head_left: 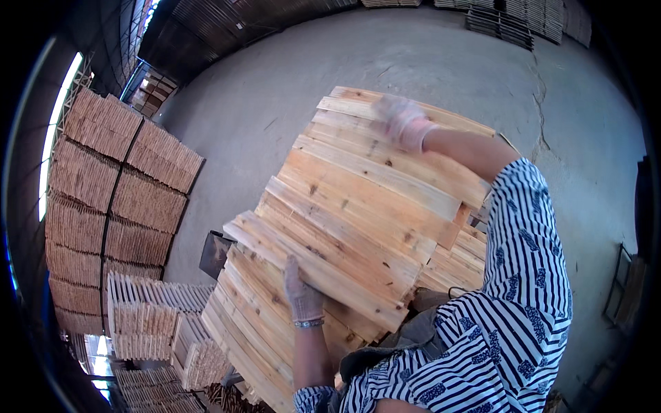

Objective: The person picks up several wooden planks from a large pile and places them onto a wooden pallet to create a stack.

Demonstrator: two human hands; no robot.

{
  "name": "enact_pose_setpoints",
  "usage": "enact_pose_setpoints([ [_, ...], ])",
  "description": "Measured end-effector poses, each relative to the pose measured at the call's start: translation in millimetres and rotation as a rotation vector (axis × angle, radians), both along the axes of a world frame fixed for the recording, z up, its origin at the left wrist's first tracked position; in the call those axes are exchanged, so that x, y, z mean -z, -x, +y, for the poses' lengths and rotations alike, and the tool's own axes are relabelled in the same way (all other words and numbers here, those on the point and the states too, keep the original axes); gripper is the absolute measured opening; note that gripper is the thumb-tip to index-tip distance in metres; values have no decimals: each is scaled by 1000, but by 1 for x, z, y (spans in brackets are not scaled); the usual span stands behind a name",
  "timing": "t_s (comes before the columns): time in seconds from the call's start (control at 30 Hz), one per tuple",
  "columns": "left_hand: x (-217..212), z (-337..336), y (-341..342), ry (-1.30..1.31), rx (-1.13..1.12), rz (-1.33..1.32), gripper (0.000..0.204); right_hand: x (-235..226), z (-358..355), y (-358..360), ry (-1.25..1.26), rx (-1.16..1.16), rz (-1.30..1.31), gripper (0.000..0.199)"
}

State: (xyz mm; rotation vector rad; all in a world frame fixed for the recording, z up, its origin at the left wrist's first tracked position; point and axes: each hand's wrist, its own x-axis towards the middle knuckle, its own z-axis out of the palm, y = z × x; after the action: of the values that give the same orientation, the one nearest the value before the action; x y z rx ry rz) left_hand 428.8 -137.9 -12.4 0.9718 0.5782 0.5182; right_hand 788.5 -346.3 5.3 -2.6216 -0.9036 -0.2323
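Up close, both gloved hands rest on a fanned stack of pale wooden planks [358, 206] that fills the middle of the view. On the left hand [301, 289], the fingers [292, 270] are pressed together and laid flat, pointing up along the near edge of one long plank, with a bracelet [308, 322] at the wrist; the forearm rises nearly straight from the lower edge. On the right hand [403, 120], the fingers [385, 109] look slightly blurred and loosely curled over the far end of the stack, touching the uppermost boards; whether they grip an edge I cannot tell. That arm stretches well out from a blue-and-white striped sleeve [523, 275], bent at the elbow. Under the planks lies a second layer of similar boards [248, 323]. Off to the left stand tall bundled timber stacks [117, 179] on the grey concrete floor [289, 82].
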Motion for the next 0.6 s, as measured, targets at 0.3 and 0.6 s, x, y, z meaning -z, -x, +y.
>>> enact_pose_setpoints([
  [0.3,-24,-38,14,-1507,267,41,45,-31,61,250,-913,-263,980,93],
  [0.6,-70,-64,86,-537,129,41,57,-7,-102,251,-1768,208,713,71],
])
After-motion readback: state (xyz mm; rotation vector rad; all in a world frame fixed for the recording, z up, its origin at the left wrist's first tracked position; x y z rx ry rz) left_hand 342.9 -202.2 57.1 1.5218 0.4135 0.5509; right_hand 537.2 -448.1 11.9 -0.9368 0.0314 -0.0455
